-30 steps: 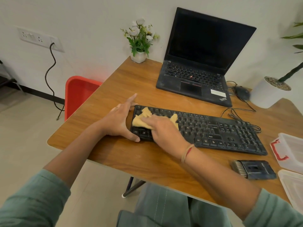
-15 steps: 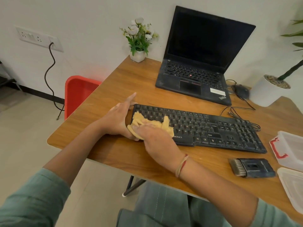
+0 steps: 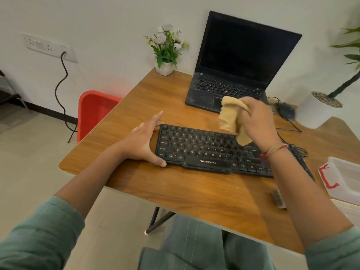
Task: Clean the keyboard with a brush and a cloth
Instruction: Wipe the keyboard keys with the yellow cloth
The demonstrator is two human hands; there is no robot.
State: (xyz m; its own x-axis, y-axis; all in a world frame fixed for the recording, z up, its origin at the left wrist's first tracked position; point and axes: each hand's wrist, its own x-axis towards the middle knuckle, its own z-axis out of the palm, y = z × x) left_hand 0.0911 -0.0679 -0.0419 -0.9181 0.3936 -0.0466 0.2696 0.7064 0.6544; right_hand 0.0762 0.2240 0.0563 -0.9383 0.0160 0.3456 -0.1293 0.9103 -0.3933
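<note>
Lifts the cloth (image 3: 229, 117) off the keys. Half a second back, lay pressed on the left end of the keyboard (image 3: 204, 149); now hangs bunched in the curled fingers of the right hand (image 3: 257, 123), right of centre in the frame, above the keyboard's middle and in front of the laptop (image 3: 233, 55). Shows the left key block bare. Judged: one wiping pass on that end done, with either a shift rightward or a shake-out of the cloth under way.

Braces the keyboard's left end with the left hand (image 3: 142, 143), thumb along the near edge, fingers straight and spread at the far corner, nothing clasped.

Finds the keyboard flat at frame centre, set well back from the near edge of the table (image 3: 194, 191). Finds bare wood below and to the left of it. Meets tighter room to the right: cables, a mouse (image 3: 286, 110), a clear box (image 3: 346, 178), and the brush (image 3: 278, 197) lying near the table's lower-right edge, partly hidden by the forearm.
</note>
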